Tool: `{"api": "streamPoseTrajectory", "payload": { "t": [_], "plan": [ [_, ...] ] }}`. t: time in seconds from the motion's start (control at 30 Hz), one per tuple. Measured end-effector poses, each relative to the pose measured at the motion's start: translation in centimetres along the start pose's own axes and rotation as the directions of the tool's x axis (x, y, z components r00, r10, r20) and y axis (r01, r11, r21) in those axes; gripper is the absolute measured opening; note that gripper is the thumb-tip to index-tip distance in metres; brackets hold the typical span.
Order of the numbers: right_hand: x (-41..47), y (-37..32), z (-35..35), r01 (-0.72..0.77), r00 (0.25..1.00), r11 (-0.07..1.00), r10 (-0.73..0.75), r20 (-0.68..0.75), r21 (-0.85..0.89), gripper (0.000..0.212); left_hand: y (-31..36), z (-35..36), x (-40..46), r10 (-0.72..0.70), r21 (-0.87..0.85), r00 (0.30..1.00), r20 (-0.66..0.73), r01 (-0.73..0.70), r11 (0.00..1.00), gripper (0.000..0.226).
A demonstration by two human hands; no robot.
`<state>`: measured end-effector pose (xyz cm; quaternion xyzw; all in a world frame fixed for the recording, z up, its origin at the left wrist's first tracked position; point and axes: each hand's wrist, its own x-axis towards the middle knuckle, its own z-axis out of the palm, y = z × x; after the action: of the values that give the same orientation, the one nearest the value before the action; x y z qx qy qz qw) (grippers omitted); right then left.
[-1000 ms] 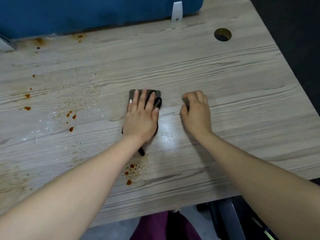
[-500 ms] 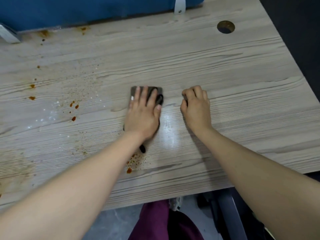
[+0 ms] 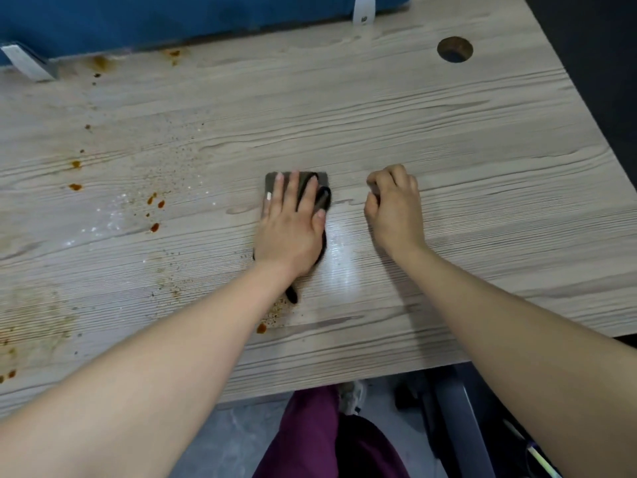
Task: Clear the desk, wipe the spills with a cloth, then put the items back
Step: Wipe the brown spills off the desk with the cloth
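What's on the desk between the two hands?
In the head view, only a bare, shiny wet strip of desk lies between the left hand, flat on the cloth, and the curled right hand.

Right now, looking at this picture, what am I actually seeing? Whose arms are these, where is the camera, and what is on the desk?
There is no machine here: these are a person's two bare arms, filmed by a camera worn on their head that looks down at the work. The surface is a wooden desk with a blue partition behind it and a round cable hole at the far right. The left hand lies flat with straight fingers, pressing a dark cloth onto the desk. The right hand rests beside it with fingers curled; whether it holds anything cannot be told. Orange-brown spills dot the desk to the left and near the front edge, so wiping is not finished.
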<state>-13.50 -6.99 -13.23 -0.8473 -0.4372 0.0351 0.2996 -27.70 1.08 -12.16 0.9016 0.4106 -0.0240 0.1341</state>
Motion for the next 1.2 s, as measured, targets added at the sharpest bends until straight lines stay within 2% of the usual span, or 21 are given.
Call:
{"api": "streamPoseTrajectory", "payload": {
  "t": [0.07, 0.13, 0.2, 0.27, 0.37, 0.43, 0.5, 0.57, 0.63, 0.7, 0.73, 0.77, 0.83, 0.9, 0.93, 1.03, 1.2],
  "plan": [
    [0.0, -0.1, -0.2, -0.010, 1.000, 1.000, 0.010, 0.014, 0.011, 0.022, 1.5, 0.5, -2.0, 0.134, 0.012, 0.991, 0.015, -0.134, 0.991, 0.056],
    [-0.1, -0.1, -0.5, -0.027, 0.999, 0.999, 0.026, 0.035, 0.018, 0.022, 1.3, 0.3, -2.8, 0.281, -0.006, 0.955, 0.097, -0.282, 0.959, 0.057],
    [-0.2, -0.1, -0.7, -0.032, 0.998, 0.999, 0.031, 0.052, 0.019, 0.021, -0.4, -0.5, -1.5, 0.360, 0.039, 0.920, 0.153, -0.370, 0.928, 0.058],
    [-0.3, 0.1, -1.0, -0.049, 0.997, 0.999, 0.048, 0.058, 0.020, 0.021, -2.2, -1.1, 0.5, 0.272, 0.077, 0.953, 0.131, -0.283, 0.956, 0.057],
    [-0.8, 0.2, -1.2, -0.080, 0.995, 0.996, 0.078, 0.060, 0.037, 0.022, -2.6, -1.0, 2.1, 0.005, 0.012, 0.998, 0.056, -0.005, 1.000, 0.056],
    [-1.3, 0.3, -1.4, -0.110, 0.993, 0.993, 0.107, 0.049, 0.047, 0.022, -1.1, -0.4, 1.3, -0.050, 0.012, 0.998, 0.034, 0.049, 0.999, 0.056],
    [-1.8, 0.5, -1.7, -0.117, 0.992, 0.992, 0.115, 0.045, 0.046, 0.023, 0.8, 0.0, -0.3, 0.005, 0.010, 0.999, 0.041, -0.006, 1.000, 0.056],
    [-2.0, 0.7, -2.2, -0.118, 0.992, 0.992, 0.117, 0.045, 0.033, 0.024, 2.3, 0.6, -2.4, 0.161, 0.014, 0.986, 0.052, -0.162, 0.987, 0.057],
    [-2.0, 0.9, -2.6, -0.131, 0.990, 0.991, 0.130, 0.055, 0.021, 0.024, 2.2, 0.6, -3.6, 0.326, 0.006, 0.940, 0.105, -0.328, 0.945, 0.061],
    [-2.0, 0.9, -2.6, -0.135, 0.989, 0.991, 0.134, 0.060, 0.017, 0.024, 0.4, 0.1, -2.8, 0.429, 0.049, 0.890, 0.155, -0.441, 0.896, 0.067],
    [-2.0, 1.0, -2.6, -0.135, 0.989, 0.991, 0.134, 0.060, 0.018, 0.023, -0.6, -0.2, -2.0, 0.434, 0.076, 0.890, 0.144, -0.447, 0.891, 0.070],
    [-2.1, 1.0, -2.5, -0.133, 0.990, 0.991, 0.131, 0.059, 0.020, 0.022, -1.5, -0.4, -1.1, 0.382, 0.090, 0.917, 0.114, -0.392, 0.915, 0.069],
    [-2.3, 1.0, -2.4, -0.131, 0.990, 0.991, 0.129, 0.051, 0.030, 0.021, -2.4, -0.4, 0.1, 0.170, 0.077, 0.984, 0.059, -0.174, 0.982, 0.059],
    [-2.6, 1.0, -2.3, -0.133, 0.991, 0.990, 0.131, 0.036, 0.040, 0.021, -1.3, 0.0, 0.2, 0.020, 0.057, 1.000, 0.025, -0.021, 0.998, 0.055],
    [-2.8, 1.0, -2.4, -0.133, 0.991, 0.990, 0.131, 0.034, 0.045, 0.021, -0.5, 0.1, -0.2, -0.012, 0.051, 1.000, 0.018, 0.011, 0.999, 0.055],
    [-3.5, 0.9, -2.7, -0.136, 0.990, 0.990, 0.135, 0.032, 0.037, 0.021, 2.1, 0.9, -2.3, 0.043, 0.021, 0.999, -0.008, -0.043, 0.999, 0.055],
    [-4.0, 0.9, -3.4, -0.142, 0.988, 0.990, 0.142, 0.056, 0.001, 0.019, 4.2, 1.6, -5.5, 0.328, 0.032, 0.942, 0.070, -0.331, 0.943, 0.062]
  ]
}}
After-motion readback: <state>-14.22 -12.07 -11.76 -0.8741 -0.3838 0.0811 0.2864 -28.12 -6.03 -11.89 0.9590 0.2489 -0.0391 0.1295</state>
